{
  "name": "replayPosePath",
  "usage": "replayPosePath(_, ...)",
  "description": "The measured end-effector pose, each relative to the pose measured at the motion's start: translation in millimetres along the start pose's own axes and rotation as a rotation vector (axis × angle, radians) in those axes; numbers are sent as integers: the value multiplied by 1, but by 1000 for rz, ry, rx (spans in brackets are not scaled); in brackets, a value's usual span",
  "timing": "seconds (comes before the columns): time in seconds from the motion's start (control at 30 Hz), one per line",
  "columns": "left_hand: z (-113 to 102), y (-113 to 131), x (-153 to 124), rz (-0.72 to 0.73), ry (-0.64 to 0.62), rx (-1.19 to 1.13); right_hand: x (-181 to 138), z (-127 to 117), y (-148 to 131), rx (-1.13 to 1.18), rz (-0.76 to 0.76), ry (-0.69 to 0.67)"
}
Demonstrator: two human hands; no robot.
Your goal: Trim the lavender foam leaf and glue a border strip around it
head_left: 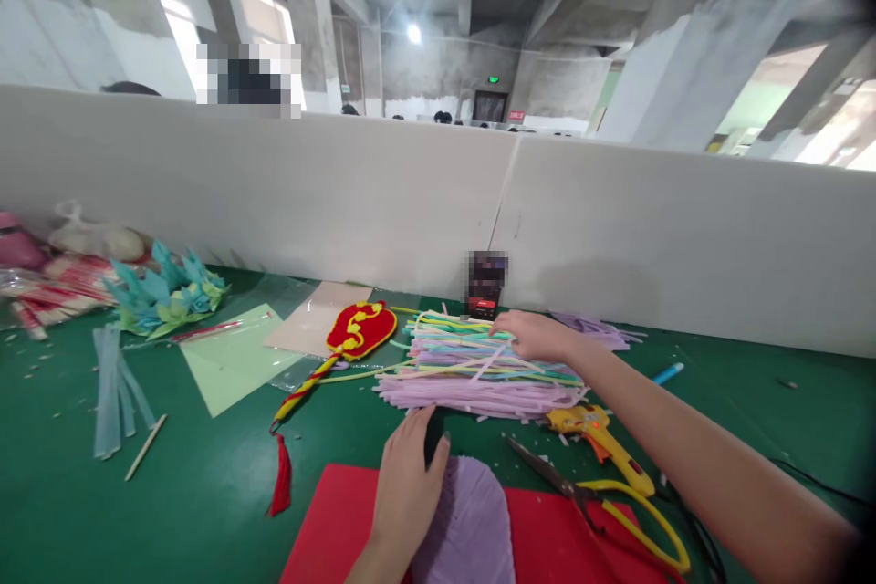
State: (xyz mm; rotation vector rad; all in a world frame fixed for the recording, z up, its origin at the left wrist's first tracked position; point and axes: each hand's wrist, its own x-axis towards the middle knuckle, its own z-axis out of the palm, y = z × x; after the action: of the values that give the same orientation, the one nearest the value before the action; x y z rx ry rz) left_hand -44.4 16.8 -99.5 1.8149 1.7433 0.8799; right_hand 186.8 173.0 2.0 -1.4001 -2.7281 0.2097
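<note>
In the head view, the right hand (530, 333) reaches over the far side of a pile of pastel strips (472, 397), its fingers bent down onto them; whether they pinch a strip is hard to tell at this blur. The left hand (409, 484) lies at the edge of a purple pad (472, 520), thumb parted from the fingers, apparently gripping nothing. The pad sits on a red sheet (342, 493) at the near side, just below the strips.

The strips are loose and closely packed, so pulling at one could drag out its neighbours and mix the colours. The yellow glue gun (602, 443) shows a small red light and points at the pile; if it is hot, its tip could mark a strip or burn the right forearm close by. The scissors (581, 493) lie with blades parted beside the pad, where a sleeve or wrist could catch them.

The green worktop (225, 474) is littered with small scraps. A red fan (362, 330) lies left of the strips, and a phone (485, 283) leans on the white divider (307, 192). Beyond are bare concrete columns, ceiling lights and a dark door (490, 106).
</note>
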Motion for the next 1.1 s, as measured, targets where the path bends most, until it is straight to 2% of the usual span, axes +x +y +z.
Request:
replayPosePath(0.17,0,-1,1,18,15,18,-10,11,-2,-86,8,8)
replayPosePath(0.33,0,-1,1,12,-5,18,-15,-11,-2,-104,56,112)
replayPosePath(0.47,1,-1,1,17,20,6,-19,-23,-14,-94,105,236)
replayPosePath(0.53,1,-1,0,22,25,4,-18,-17,-21,-89,85,248)
replayPosePath(0.73,0,0,0,14,8,7,-17,24,-37,-126,-71,179)
replayPosePath(0.87,1,-1,1,31,23,11,-21,31,-49,-141,-144,219)
replayPosePath(1.0,3,-3,1,24,15,29,-21,42,-62,-154,-304,155)
replayPosePath(1.1,3,-3,1,22,3,37,-14,60,-65,-177,-297,113)
